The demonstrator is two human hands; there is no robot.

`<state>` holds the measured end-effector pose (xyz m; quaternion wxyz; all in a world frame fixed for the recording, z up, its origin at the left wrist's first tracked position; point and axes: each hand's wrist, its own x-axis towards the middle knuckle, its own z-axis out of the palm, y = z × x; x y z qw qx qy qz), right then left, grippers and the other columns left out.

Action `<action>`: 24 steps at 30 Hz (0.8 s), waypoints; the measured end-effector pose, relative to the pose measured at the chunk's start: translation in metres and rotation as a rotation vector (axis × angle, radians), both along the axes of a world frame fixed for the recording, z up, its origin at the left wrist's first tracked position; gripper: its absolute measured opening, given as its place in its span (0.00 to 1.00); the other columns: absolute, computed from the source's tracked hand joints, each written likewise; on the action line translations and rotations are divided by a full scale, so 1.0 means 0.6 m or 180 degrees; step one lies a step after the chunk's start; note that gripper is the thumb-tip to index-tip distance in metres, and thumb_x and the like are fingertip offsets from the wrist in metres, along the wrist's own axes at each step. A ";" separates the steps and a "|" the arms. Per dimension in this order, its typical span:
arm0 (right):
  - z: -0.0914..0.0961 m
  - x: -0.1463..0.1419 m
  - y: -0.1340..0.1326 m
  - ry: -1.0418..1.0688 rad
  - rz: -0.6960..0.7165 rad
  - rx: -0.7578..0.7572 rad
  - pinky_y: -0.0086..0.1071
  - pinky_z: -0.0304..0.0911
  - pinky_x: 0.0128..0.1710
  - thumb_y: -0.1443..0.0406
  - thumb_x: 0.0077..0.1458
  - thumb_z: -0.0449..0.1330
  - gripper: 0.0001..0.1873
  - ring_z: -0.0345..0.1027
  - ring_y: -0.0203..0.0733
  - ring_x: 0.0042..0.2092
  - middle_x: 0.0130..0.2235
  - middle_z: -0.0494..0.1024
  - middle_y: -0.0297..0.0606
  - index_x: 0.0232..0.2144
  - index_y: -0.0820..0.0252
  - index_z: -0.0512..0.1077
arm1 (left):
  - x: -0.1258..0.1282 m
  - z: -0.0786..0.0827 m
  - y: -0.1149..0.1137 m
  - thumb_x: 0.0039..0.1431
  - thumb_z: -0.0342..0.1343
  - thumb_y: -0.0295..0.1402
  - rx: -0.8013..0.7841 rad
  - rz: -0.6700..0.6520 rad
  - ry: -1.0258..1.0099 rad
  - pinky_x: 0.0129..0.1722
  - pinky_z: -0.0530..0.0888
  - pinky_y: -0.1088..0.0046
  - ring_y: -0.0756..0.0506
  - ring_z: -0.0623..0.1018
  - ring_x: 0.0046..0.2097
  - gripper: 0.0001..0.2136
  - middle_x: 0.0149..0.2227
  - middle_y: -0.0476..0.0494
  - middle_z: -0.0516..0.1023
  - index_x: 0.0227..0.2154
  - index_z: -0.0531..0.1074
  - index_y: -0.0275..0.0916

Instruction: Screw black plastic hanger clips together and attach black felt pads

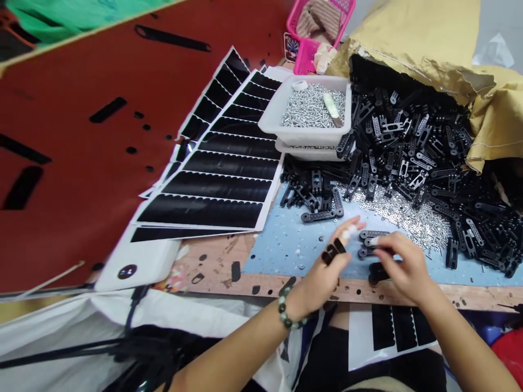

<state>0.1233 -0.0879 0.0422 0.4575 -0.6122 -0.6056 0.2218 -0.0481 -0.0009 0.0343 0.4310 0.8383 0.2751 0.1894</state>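
My left hand (324, 275) is over the blue mat, its thumb and fingers apart and nothing held between them. Black rounded stickers (333, 251) cling to a finger, white tape wraps a fingertip, and a beaded bracelet circles the wrist. To its right, my right hand (408, 269) pinches at a black plastic link (369, 242) in a short row lying on the mat. Another black link (363, 253) lies just below that one, and one more black link (376, 273) is partly hidden under my right hand.
Sheets of black stickers (220, 179) lie at left. A white tub of screws (265, 117) with a small blade stands behind. Black links (400, 141) spill from a torn paper sack (441, 38) beside loose screws and nuts (420, 223). A red-brown board (90, 163) rises at left.
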 end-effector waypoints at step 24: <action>-0.071 0.030 0.048 -0.0699 -0.0864 -0.1216 0.30 0.58 0.28 0.64 0.51 0.55 0.05 0.64 0.38 0.25 0.24 0.72 0.33 0.26 0.58 0.69 | 0.019 -0.030 0.004 0.50 0.48 0.23 0.1465 -0.0569 0.1039 0.57 0.53 0.47 0.38 0.64 0.57 0.29 0.59 0.38 0.65 0.58 0.60 0.38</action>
